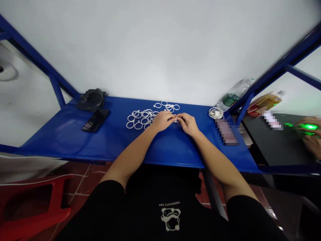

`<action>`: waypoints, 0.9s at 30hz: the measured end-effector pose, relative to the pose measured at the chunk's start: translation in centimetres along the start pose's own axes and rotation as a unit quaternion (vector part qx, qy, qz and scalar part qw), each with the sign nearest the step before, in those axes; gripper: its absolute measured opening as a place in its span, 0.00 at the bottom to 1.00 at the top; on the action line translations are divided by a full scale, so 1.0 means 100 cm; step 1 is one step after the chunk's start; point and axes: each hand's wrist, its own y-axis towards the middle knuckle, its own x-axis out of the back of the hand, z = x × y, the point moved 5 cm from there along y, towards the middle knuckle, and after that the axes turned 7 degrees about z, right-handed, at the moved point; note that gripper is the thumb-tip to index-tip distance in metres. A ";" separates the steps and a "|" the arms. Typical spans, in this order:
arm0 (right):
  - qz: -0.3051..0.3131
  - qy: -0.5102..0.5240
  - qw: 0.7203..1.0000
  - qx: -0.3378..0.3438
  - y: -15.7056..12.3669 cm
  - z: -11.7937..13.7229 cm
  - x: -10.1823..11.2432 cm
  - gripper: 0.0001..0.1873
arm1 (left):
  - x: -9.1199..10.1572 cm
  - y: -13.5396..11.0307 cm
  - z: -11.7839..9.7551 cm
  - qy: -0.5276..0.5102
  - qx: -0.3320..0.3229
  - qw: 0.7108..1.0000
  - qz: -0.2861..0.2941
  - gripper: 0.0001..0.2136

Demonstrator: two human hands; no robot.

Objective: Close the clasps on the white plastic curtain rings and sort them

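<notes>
Several white plastic rings (140, 117) lie scattered on the blue table (75, 140), just beyond my hands. My left hand (163, 120) and my right hand (188, 123) meet at the table's middle, fingers curled and pinched together on a small white ring piece (176, 119) held between them. Both forearms rest across the table's front edge.
A dark phone (95, 120) and a black holder (91, 99) sit at the back left. A coiled white cable (216, 113) and a plastic bottle (234, 93) are at the back right. Another person's hand (311, 134) holds something glowing green at the far right. A red stool (32, 204) stands lower left.
</notes>
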 end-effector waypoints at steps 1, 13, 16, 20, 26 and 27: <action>0.001 0.003 1.000 0.001 0.000 0.000 0.000 0.18 | 0.000 0.000 0.000 -0.001 -0.001 1.000 -0.001 0.12; -0.045 0.024 0.999 0.013 0.000 0.006 0.001 0.17 | 0.005 0.001 0.000 -0.019 0.024 0.999 -0.022 0.08; -0.056 0.026 0.998 0.019 0.000 0.006 0.000 0.16 | 0.007 0.001 0.001 -0.015 0.027 0.999 -0.042 0.06; -0.070 0.025 0.996 0.054 0.000 0.006 0.001 0.15 | 0.005 0.001 0.001 -0.005 0.004 0.999 -0.044 0.07; -0.102 0.013 0.990 0.101 -0.001 0.009 0.004 0.14 | 0.004 0.000 0.000 0.007 -0.016 0.998 -0.060 0.08; -0.101 0.014 0.989 0.104 -0.001 0.009 0.004 0.14 | 0.004 0.000 -0.001 0.010 -0.018 0.998 -0.061 0.08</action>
